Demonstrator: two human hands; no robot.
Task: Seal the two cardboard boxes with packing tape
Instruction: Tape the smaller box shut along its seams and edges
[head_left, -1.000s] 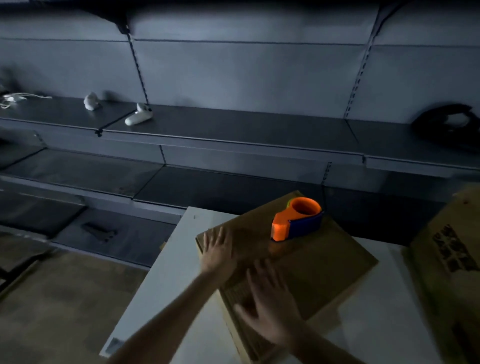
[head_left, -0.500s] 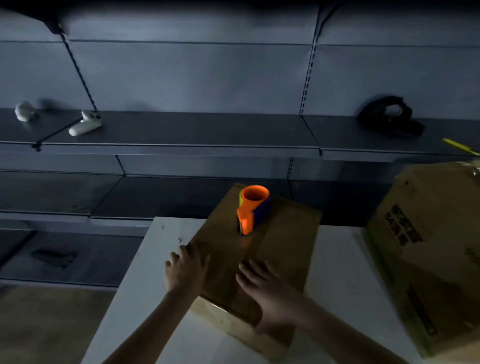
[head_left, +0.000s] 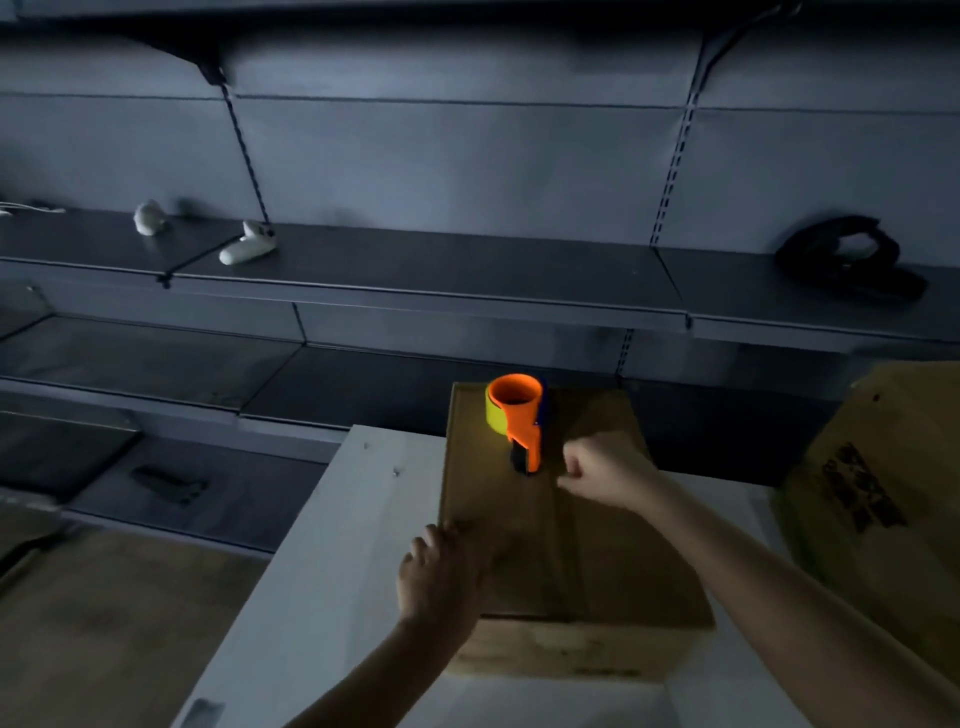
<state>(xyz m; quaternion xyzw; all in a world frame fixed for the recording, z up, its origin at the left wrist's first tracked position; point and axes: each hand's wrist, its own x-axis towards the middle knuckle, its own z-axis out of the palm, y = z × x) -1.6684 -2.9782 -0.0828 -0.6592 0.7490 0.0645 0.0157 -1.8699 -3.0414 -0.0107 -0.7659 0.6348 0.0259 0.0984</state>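
The tape dispenser (head_left: 519, 421), likely light and rigid, stands atop the cardboard box (head_left: 597, 545) on the worktop (head_left: 332, 571) (its orange handle looks the place to hold), the right hand (head_left: 602, 470) just beside it with grip curled on nothing, the left hand (head_left: 441, 566) curling its grip on the box's left edge.

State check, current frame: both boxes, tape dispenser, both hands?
Centre box: flaps closed, tape not discernible.
Right box: partly in frame, closure unclear.
Tape dispenser: standing on centre box, unheld.
Left hand: grips centre box's left edge.
Right hand: curled, empty, beside dispenser.
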